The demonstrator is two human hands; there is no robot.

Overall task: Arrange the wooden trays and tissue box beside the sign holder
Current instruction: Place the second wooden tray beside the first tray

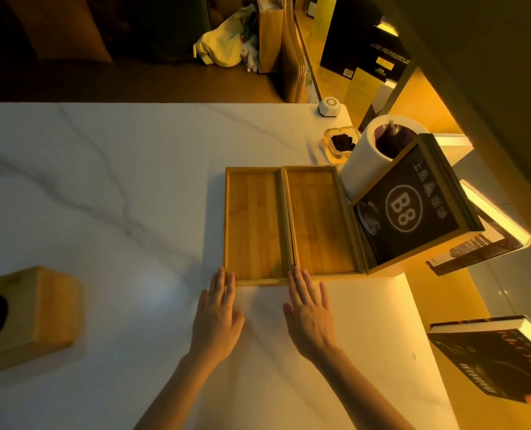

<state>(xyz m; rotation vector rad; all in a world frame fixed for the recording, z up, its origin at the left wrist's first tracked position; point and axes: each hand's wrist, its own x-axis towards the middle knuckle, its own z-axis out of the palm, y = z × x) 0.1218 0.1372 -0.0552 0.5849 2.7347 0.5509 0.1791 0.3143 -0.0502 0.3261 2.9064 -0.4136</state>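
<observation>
Two empty wooden trays lie side by side on the white marble table (103, 181): the left tray (253, 225) and the right tray (318, 221), whose right edge touches the sign holder (413, 209), a wooden frame with a black "B8" card. My left hand (217, 315) lies flat with its fingertips at the left tray's near edge. My right hand (310, 315) is also flat, fingertips touching the near edge where the two trays meet. Neither hand holds anything. The wooden tissue box (25, 315), with a round hole in its side, stands far to the left.
Behind the sign holder stand a white cylindrical container (366, 156), a glass ashtray (340, 144) and a small white device (329, 106). Dark books (499, 361) rest on the lit ledge at the right. A yellow bag (223, 45) lies on the floor beyond the table.
</observation>
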